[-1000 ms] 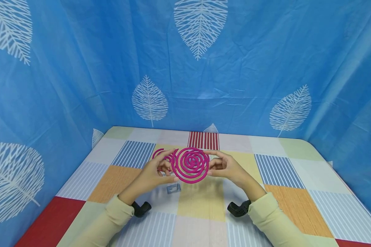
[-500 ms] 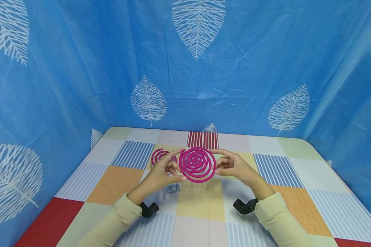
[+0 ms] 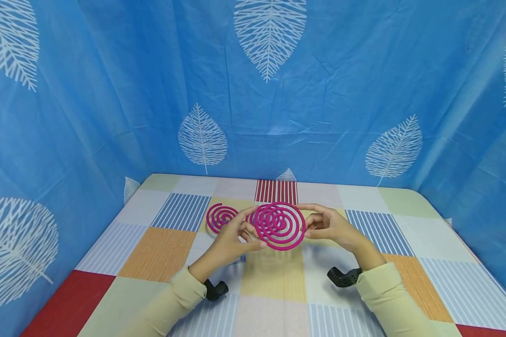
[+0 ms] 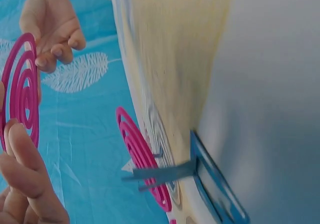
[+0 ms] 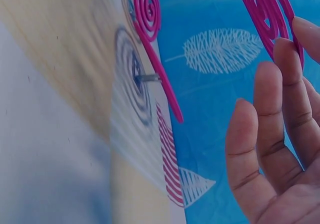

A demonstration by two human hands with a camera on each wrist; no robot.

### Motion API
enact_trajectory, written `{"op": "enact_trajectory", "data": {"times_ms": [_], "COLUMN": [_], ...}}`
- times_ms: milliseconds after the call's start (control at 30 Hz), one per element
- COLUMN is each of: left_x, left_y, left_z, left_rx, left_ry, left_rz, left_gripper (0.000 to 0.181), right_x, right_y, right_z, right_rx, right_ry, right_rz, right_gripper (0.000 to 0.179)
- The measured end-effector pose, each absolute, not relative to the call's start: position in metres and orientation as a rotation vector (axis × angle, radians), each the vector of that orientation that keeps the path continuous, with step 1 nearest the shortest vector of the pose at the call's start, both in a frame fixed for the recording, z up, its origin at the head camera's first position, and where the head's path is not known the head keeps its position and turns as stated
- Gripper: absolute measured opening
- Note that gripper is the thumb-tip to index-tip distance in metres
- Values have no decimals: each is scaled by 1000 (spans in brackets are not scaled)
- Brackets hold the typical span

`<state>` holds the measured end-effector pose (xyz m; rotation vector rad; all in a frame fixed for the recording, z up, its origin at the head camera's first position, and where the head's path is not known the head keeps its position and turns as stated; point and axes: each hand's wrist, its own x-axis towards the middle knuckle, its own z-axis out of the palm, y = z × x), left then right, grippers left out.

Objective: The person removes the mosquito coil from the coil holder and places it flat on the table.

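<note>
A magenta mosquito coil [image 3: 281,225] is held upright above the table between both hands. My left hand [image 3: 231,239] grips its left edge, index finger at the top and thumb low. My right hand [image 3: 332,229] pinches the opposite edge with thumb and fingers, its other fingers curled loosely, as the right wrist view shows. Behind stand two more mosquito coils: one at the left [image 3: 223,217], the other [image 5: 162,79] mostly covered by the held coil in the head view. A small blue-grey metal coil stand [image 4: 212,181] with a raised prong sits on the table, partly hidden by my left hand.
A checked, patterned cloth [image 3: 274,281] covers the table. Blue curtains with white leaf prints [image 3: 253,131] enclose the back and both sides. Black wrist devices [image 3: 343,277] hang beneath both wrists.
Both hands have moved to the right, carrying the held coil along. More of the left rear coil shows now, while the metal stand is more covered by my left hand.
</note>
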<state>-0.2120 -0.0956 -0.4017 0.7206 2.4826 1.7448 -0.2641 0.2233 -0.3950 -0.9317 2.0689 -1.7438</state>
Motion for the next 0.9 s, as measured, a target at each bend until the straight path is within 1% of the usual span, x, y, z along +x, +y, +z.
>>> {"op": "enact_trajectory", "data": {"times_ms": [267, 433, 667, 900], "left_x": [-213, -215, -217, -219], "left_y": [-76, -67, -53, -36], "left_z": [-403, -406, -408, -411], "left_rx": [677, 656, 655, 588], "left_ry": [2487, 2485, 2460, 2435], "left_rz": [1763, 1789, 1803, 1812], "left_gripper": [92, 91, 90, 91], "right_x": [-269, -272, -275, -275], "right_y": [240, 250, 264, 278], "right_z": [-397, -398, -400, -399], "right_rx": [-970, -949, -935, -955], "right_ry": [2022, 1989, 1980, 1949], "right_rz": [-1748, -1747, -1740, -1740], "right_gripper": [64, 65, 62, 63]}}
